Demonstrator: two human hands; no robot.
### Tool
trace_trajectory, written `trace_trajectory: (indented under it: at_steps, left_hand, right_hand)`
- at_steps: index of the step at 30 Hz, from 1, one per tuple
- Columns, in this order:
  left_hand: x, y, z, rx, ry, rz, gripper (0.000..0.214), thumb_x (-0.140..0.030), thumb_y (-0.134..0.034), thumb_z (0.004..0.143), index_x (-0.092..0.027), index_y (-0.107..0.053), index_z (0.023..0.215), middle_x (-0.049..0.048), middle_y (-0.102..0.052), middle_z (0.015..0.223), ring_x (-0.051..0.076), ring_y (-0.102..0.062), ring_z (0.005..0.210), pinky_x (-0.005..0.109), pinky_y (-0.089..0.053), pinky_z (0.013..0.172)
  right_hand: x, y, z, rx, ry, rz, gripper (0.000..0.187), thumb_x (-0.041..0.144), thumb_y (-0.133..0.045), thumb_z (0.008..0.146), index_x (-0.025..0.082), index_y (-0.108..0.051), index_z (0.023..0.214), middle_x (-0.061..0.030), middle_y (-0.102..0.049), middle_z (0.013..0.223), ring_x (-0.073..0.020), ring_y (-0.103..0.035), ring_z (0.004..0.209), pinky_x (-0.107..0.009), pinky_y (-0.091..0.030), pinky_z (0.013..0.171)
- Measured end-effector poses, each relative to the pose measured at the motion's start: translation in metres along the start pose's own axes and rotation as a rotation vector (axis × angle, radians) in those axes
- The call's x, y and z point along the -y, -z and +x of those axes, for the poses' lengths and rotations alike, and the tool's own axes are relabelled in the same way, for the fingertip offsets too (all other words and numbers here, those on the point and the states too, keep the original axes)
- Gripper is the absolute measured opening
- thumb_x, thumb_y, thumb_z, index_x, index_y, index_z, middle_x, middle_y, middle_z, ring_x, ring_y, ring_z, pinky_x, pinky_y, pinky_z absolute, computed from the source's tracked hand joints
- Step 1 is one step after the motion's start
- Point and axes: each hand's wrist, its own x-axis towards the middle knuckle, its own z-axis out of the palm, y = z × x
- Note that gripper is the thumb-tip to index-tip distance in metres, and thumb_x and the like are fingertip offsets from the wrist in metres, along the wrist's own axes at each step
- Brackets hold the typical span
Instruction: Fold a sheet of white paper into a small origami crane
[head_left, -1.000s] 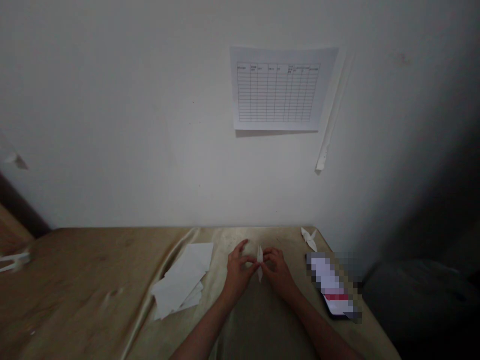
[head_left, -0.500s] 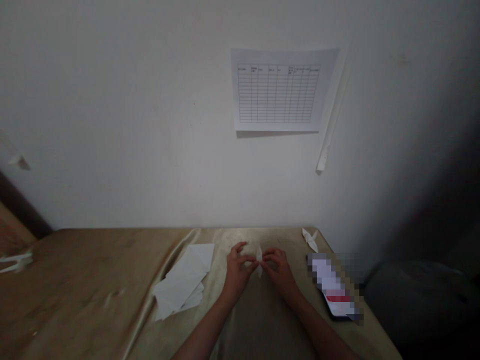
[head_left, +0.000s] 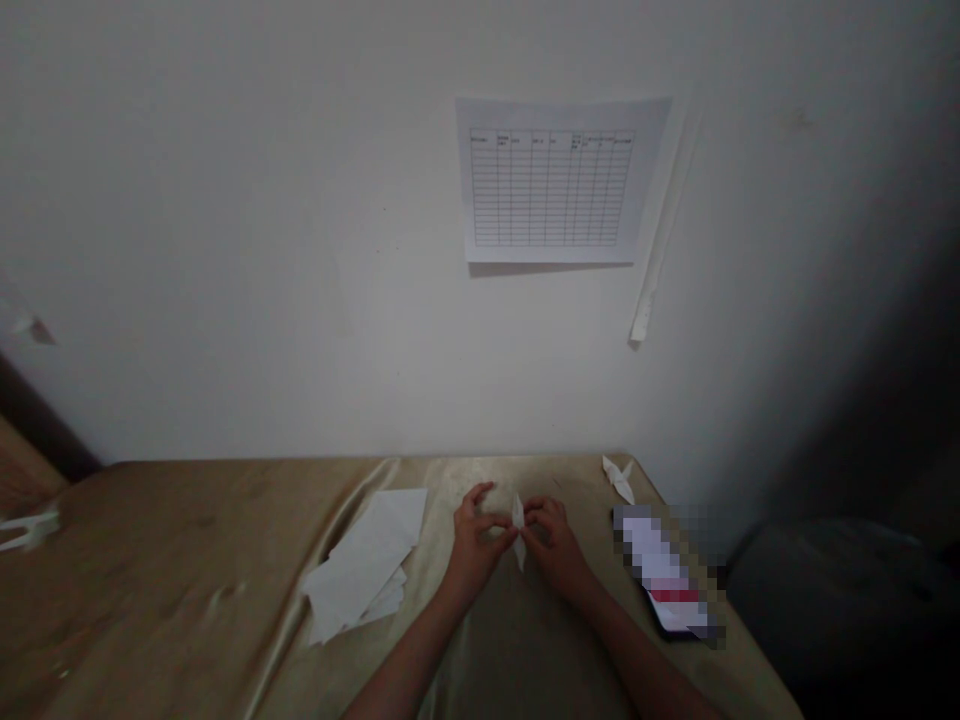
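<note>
- A plain grey-white wall (head_left: pixel 247 250) rises behind a bench (head_left: pixel 187 580) draped in shiny gold-tan satin cloth; the bench's near side runs out of the picture, and its right end falls into deep shadow.
- The left hand (head_left: pixel 474 542) and the right hand (head_left: pixel 556 550) each pinch, between thumb and fingers, a small, narrow, pointed piece of folded white paper (head_left: pixel 519 512), upheld between them over the middle of the bench; the fingertips cover its waist, so the folds there cannot be made out.
- Both forearms are cut off by the bottom edge.
- Left of the hands lies a fanned stack of white paper sheets (head_left: pixel 367 565); the upper ones hide most of those beneath.
- On the right, a dark-edged phone (head_left: pixel 679 618) lies under a pixelated patch; its screen shows pale with a red band, its contents unreadable.
- Just beyond it, near the far corner, rests a white folded-paper figure (head_left: pixel 619 481) with pointed ends.
- At the left edge, a white object (head_left: pixel 30 528) is cut off and blurred.
- On the wall hangs a white printed sheet (head_left: pixel 555 190) bearing a ruled table; its header text is too small to read.
</note>
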Motion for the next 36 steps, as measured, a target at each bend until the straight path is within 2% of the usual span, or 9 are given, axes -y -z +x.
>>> trace_trajectory:
  at_steps: [8,13,20,26,29,33,36]
  left_hand:
    - [0.001,-0.003,0.001,-0.07,0.023,0.026,0.004,-0.03,-0.078,0.075,-0.027,-0.08,0.077,0.007,-0.06,0.129,0.029,-0.055,0.121,0.052,-0.046,0.106]
    - [0.004,-0.003,0.004,-0.1,0.038,0.05,0.003,-0.029,-0.079,0.074,-0.027,-0.08,0.076,0.0076,-0.063,0.123,0.029,-0.057,0.117,0.053,-0.046,0.105]
    - [0.003,-0.001,0.005,-0.073,0.013,0.094,0.004,-0.03,-0.082,0.072,-0.028,-0.081,0.076,0.0073,-0.063,0.128,0.029,-0.059,0.118,0.053,-0.048,0.103]
    - [0.001,-0.001,0.004,-0.061,0.012,0.086,0.004,-0.031,-0.082,0.071,-0.03,-0.081,0.075,0.0052,-0.062,0.131,0.029,-0.057,0.12,0.052,-0.047,0.105]
    - [-0.002,0.001,0.003,-0.073,0.016,0.077,0.006,-0.03,-0.081,0.073,-0.031,-0.081,0.078,0.0048,-0.059,0.134,0.029,-0.055,0.123,0.052,-0.045,0.106]
    - [-0.006,0.004,0.003,-0.083,0.045,0.081,0.019,-0.032,-0.081,0.072,-0.033,-0.08,0.092,0.0044,-0.059,0.133,0.028,-0.056,0.122,0.051,-0.044,0.107]
    - [-0.008,0.005,0.003,-0.091,0.051,0.096,0.019,-0.032,-0.081,0.073,-0.031,-0.08,0.091,0.0051,-0.061,0.129,0.029,-0.056,0.121,0.053,-0.043,0.108]
  right_hand:
    - [-0.006,0.001,0.001,-0.048,-0.047,-0.011,0.02,0.044,-0.065,0.087,0.025,-0.071,0.083,-0.0076,-0.064,0.104,-0.0253,-0.056,0.108,-0.043,-0.044,0.101]
    - [-0.011,0.007,0.004,-0.117,-0.103,0.023,0.026,0.048,-0.059,0.09,0.025,-0.071,0.09,-0.0074,-0.066,0.102,-0.0247,-0.059,0.105,-0.044,-0.046,0.099]
    - [-0.01,0.016,0.004,0.018,-0.039,0.011,0.023,0.045,-0.063,0.088,0.028,-0.077,0.095,-0.0078,-0.068,0.108,-0.0256,-0.059,0.109,-0.046,-0.046,0.101]
    - [-0.004,0.016,0.005,0.05,-0.031,0.029,0.02,0.043,-0.067,0.085,0.026,-0.076,0.09,-0.0076,-0.069,0.105,-0.0262,-0.06,0.107,-0.046,-0.047,0.099]
    - [0.0,0.016,0.005,0.055,-0.049,0.032,0.019,0.042,-0.068,0.084,0.026,-0.076,0.089,-0.0082,-0.069,0.105,-0.0267,-0.06,0.108,-0.046,-0.047,0.1]
    - [0.002,0.015,0.004,0.029,-0.061,0.003,0.019,0.043,-0.07,0.083,0.025,-0.075,0.085,-0.0081,-0.069,0.105,-0.0263,-0.06,0.108,-0.045,-0.047,0.1]
    - [0.001,0.015,0.005,-0.012,-0.053,-0.021,0.018,0.044,-0.07,0.083,0.026,-0.074,0.081,-0.0068,-0.069,0.102,-0.0253,-0.06,0.105,-0.043,-0.047,0.098]
